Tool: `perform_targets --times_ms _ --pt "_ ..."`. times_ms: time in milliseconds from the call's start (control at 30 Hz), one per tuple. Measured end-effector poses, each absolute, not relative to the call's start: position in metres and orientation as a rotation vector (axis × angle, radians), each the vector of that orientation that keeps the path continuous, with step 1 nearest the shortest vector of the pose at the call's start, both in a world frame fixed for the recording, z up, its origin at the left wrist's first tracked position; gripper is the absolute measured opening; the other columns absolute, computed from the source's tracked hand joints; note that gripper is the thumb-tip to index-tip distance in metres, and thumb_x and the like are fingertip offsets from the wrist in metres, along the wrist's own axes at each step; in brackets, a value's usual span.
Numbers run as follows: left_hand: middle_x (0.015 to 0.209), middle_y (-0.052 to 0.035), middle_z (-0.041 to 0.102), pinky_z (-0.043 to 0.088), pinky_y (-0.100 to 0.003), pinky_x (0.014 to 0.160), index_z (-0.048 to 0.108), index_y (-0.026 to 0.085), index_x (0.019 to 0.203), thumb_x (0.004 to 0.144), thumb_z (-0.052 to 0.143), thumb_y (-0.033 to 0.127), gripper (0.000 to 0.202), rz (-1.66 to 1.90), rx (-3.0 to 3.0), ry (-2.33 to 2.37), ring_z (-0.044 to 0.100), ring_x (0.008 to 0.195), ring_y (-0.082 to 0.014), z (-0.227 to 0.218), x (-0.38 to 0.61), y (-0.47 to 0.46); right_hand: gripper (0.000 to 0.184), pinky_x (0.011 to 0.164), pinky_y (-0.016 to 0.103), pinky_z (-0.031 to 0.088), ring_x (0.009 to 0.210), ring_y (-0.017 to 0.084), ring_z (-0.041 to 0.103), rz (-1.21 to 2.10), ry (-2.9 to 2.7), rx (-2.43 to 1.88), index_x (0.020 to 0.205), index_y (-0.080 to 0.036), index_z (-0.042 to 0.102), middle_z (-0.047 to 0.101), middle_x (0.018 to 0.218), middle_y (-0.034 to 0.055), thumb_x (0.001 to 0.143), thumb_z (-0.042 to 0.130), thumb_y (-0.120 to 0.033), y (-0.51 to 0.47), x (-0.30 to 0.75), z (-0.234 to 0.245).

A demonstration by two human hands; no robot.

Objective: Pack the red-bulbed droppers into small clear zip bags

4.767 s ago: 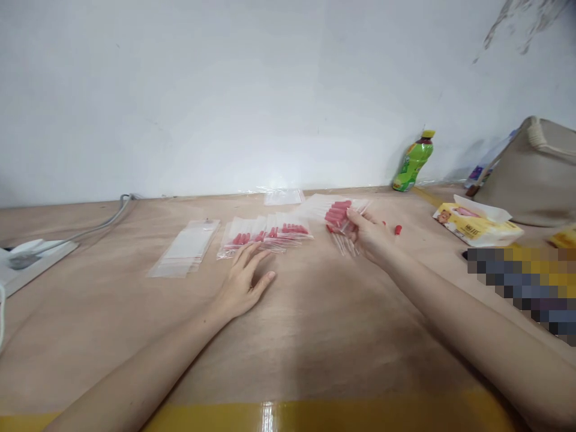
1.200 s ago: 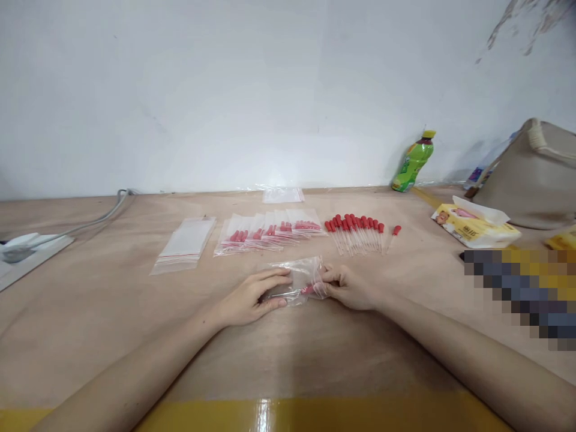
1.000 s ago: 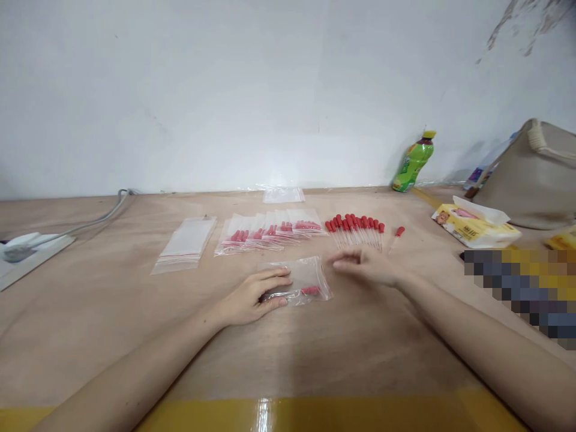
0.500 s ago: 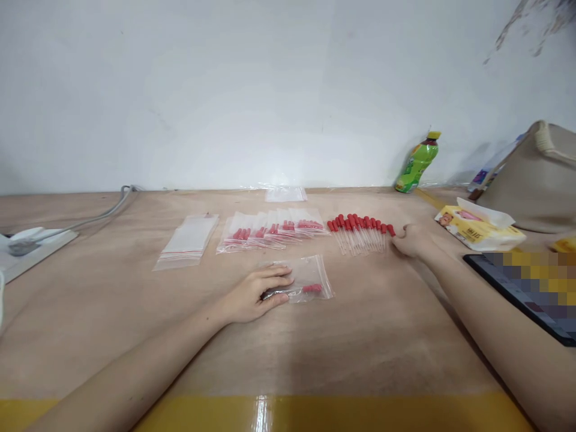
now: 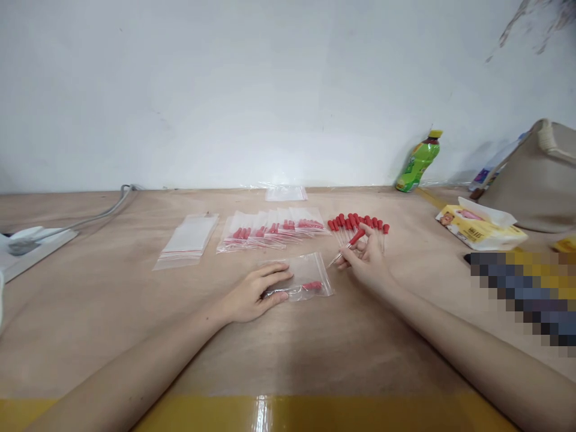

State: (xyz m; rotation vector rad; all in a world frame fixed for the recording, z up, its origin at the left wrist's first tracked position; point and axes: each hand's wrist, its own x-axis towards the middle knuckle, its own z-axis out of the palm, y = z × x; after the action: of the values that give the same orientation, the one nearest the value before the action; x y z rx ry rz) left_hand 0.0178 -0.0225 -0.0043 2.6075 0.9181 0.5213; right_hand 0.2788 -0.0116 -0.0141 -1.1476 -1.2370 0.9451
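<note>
My left hand (image 5: 257,294) lies with its fingers apart on the left part of a clear zip bag (image 5: 299,271), against the table. Inside that bag, red rubber bulbs (image 5: 312,286) show near its right end. Between the thumb and fingers of my right hand (image 5: 365,257) is a dropper (image 5: 357,236) with a red bulb. Its clear tube slants down and left, the tip just beside the bag's right edge. Behind my right hand spreads a group of red-topped droppers (image 5: 342,218), some partly hidden by the fingers.
Several filled zip bags (image 5: 272,229) overlap in a row behind the left hand. Left of them lies a stack of flat bags (image 5: 188,240). Along the right stand a green bottle (image 5: 418,162), a tissue pack (image 5: 479,228) and a beige bag (image 5: 531,180).
My right hand has moved left from the right end of the dropper group, bringing one dropper toward the bag. My left hand stays in place on the bag.
</note>
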Motion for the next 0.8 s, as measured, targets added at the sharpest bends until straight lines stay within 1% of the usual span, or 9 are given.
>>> perform_targets --times_ms 100,233,300,367,467,567,633,700,800 --pt "0.132 -0.0079 0.045 0.037 -0.041 0.1 0.04 0.023 0.13 0.088 0.048 0.036 0.044 0.531 2.602 0.917 0.041 0.121 -0.0233 -0.001 0.019 -0.024 0.068 0.062 0.033 0.054 0.06 0.014 0.061 1.117 -1.118 -1.089 0.122 -0.022 0.019 0.054 0.071 -0.0032 0.071 0.061 -0.04 -0.017 0.272 -0.022" --pt "0.129 -0.0079 0.047 0.038 -0.041 0.099 0.036 0.022 0.131 0.088 0.047 0.035 0.047 0.55 2.587 0.905 0.043 0.119 -0.0233 0.002 0.02 -0.025 0.043 0.068 0.035 0.053 0.065 0.014 0.062 1.351 -1.106 -1.027 0.101 -0.021 0.042 0.06 0.079 0.0017 0.071 0.061 -0.045 -0.02 0.27 -0.025" --pt "0.128 -0.008 0.047 0.038 -0.04 0.099 0.036 0.022 0.131 0.088 0.048 0.035 0.047 0.55 2.593 0.895 0.043 0.118 -0.0231 0.002 0.02 -0.025 0.037 0.069 0.033 0.053 0.065 0.013 0.061 1.4 -1.202 -1.059 0.092 -0.018 0.051 0.062 0.08 0.0037 0.069 0.063 -0.045 -0.02 0.274 -0.025" --pt "0.129 -0.0081 0.047 0.037 -0.041 0.099 0.035 0.022 0.132 0.087 0.049 0.036 0.049 0.542 2.604 0.889 0.042 0.119 -0.0233 0.001 0.02 -0.025 0.036 0.069 0.03 0.051 0.065 0.011 0.06 1.423 -1.341 -1.104 0.09 -0.016 0.056 0.063 0.079 0.0039 0.068 0.064 -0.043 -0.018 0.28 -0.024" --pt "0.129 -0.0084 0.047 0.037 -0.042 0.099 0.035 0.022 0.132 0.087 0.05 0.038 0.051 0.527 2.611 0.897 0.043 0.119 -0.0239 0.001 0.02 -0.024 0.036 0.06 0.025 0.048 0.058 0.009 0.055 1.401 -1.546 -1.167 0.091 -0.014 0.062 0.061 0.069 0.001 0.068 0.064 -0.043 -0.015 0.289 -0.021" --pt "0.129 -0.0082 0.047 0.038 -0.041 0.098 0.036 0.022 0.132 0.086 0.051 0.039 0.051 0.52 2.604 0.921 0.043 0.119 -0.024 0.001 0.02 -0.024 0.033 0.047 0.022 0.04 0.048 0.007 0.046 1.314 -1.734 -1.24 0.089 -0.015 0.065 0.057 0.06 -0.0016 0.07 0.061 -0.042 -0.014 0.291 -0.016" --pt "0.129 -0.0078 0.046 0.038 -0.041 0.098 0.036 0.023 0.132 0.085 0.052 0.04 0.052 0.522 2.602 0.93 0.043 0.119 -0.0239 0.001 0.02 -0.024 0.027 0.045 0.021 0.036 0.048 0.007 0.043 1.189 -1.82 -1.268 0.085 -0.016 0.066 0.056 0.059 -0.0015 0.071 0.059 -0.038 -0.015 0.287 -0.014" --pt "0.129 -0.0079 0.047 0.038 -0.041 0.098 0.037 0.023 0.131 0.085 0.052 0.04 0.052 0.531 2.601 0.927 0.044 0.118 -0.0241 0.002 0.02 -0.024 0.022 0.046 0.021 0.034 0.05 0.008 0.042 1.032 -1.861 -1.256 0.082 -0.016 0.067 0.055 0.059 -0.001 0.07 0.059 -0.034 -0.016 0.282 -0.014" --pt "0.129 -0.0082 0.047 0.038 -0.042 0.098 0.037 0.023 0.131 0.085 0.052 0.039 0.052 0.548 2.6 0.902 0.044 0.118 -0.0246 0.002 0.021 -0.024 0.022 0.047 0.021 0.035 0.05 0.008 0.042 0.953 -1.849 -1.206 0.085 -0.016 0.065 0.054 0.059 -0.0009 0.07 0.059 -0.03 -0.019 0.273 -0.015"
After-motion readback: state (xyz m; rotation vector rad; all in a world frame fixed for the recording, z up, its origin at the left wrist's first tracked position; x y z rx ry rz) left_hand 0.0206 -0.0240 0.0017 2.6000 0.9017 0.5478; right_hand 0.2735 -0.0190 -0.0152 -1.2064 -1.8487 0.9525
